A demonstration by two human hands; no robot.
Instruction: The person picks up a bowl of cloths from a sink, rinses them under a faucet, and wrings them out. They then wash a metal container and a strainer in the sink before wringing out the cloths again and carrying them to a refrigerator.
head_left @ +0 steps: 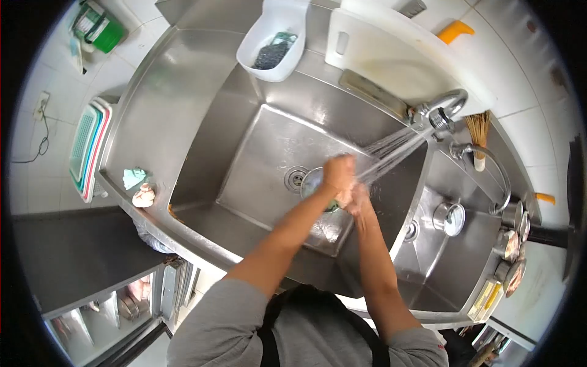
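Steel sink point(244, 165), likely rinsing: your hands point(339, 174) bunch together by the bowl point(310, 183), grip unclear; next probably needs secure hold.

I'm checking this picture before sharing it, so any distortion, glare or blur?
Head view: strong fisheye bowing, dark corners; head view: white glare spots on the metal sink; head view: left hand and right hand look soft, water streaked.

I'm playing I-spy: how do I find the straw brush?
Find the big steel double sink. At the back edge, right of the curved chrome faucet spraying water, sits a pale-handled tan straw brush. Unlike the shiny metal nearby, it's bristly.
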